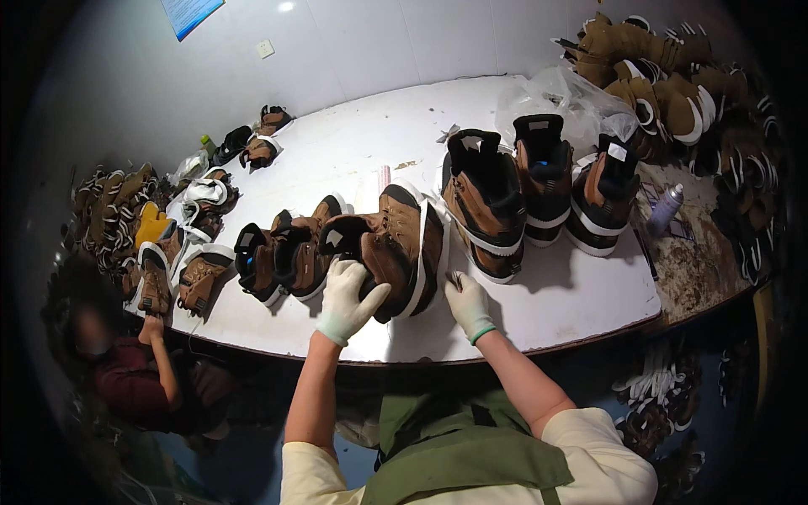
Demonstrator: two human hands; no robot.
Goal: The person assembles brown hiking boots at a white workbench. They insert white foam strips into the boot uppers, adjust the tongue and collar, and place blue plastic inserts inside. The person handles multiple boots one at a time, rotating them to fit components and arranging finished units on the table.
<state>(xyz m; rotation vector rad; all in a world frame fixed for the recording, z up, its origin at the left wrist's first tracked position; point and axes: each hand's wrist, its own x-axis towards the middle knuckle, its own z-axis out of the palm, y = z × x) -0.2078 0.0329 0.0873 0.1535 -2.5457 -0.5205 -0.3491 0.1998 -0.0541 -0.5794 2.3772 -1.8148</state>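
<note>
A brown shoe (393, 246) with a black toe and a white sole edge lies tilted on the white table in front of me, its sole toward the right. My left hand (348, 299), in a white glove, grips this shoe near the heel and collar, thumb spread along it. Just right of the sole, apart from it, is my right hand (468, 305), also gloved. Its fingers are pinched together, and what they hold, if anything, I cannot make out. Left of the held shoe stand a brown shoe (305, 257) and another brown shoe (257, 259).
Several brown-and-black shoes (539, 172) stand at the right, beside a clear plastic bag (581, 97). A spray can (666, 209) stands on a stained surface. Shoe uppers (673, 93) are heaped at far right. At left, a person (143, 379) handles a shoe (156, 282).
</note>
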